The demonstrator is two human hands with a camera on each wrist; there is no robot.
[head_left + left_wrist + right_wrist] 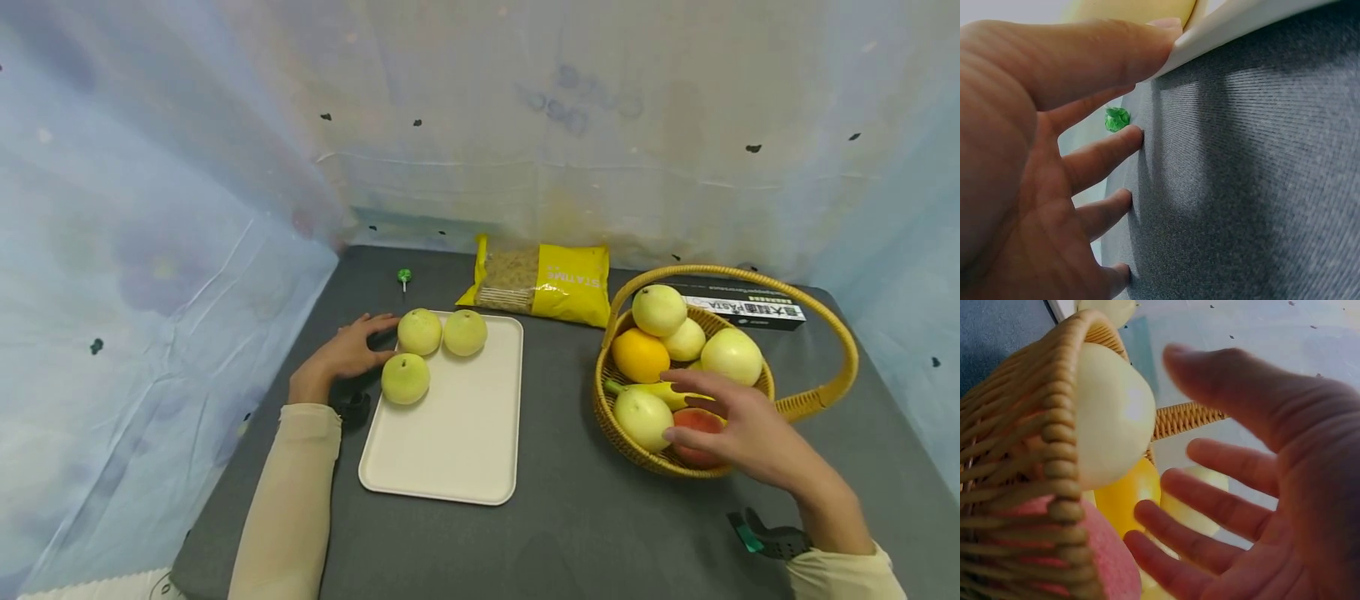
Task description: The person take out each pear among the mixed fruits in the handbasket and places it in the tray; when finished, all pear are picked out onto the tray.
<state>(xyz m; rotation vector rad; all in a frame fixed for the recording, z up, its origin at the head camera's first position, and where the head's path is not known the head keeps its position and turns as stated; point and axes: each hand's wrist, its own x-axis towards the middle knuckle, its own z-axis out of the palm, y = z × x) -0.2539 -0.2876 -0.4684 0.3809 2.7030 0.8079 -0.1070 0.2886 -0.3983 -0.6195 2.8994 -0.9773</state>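
Three pale green round fruits (405, 379) sit on a cream tray (450, 467), grouped toward its far left. My left hand (347, 350) is beside them at the tray's left edge, fingers spread; in the left wrist view the thumb is right at the rim and the other fingertips are low near the dark tabletop. My right hand (750, 429) hovers over the near right of a wicker basket (637, 454), fingers apart and holding nothing. Under and beside it are another pale green fruit (1113, 415), a red fruit (1107, 550), a banana (660, 392) and an orange (640, 355).
More pale green fruits (731, 357) lie farther back in the basket, whose tall handle (843, 350) arches to the right. Behind it is a black-and-white pasta box (750, 308). A yellow noodle bag (570, 279) and a green lollipop (404, 276) lie along the back.
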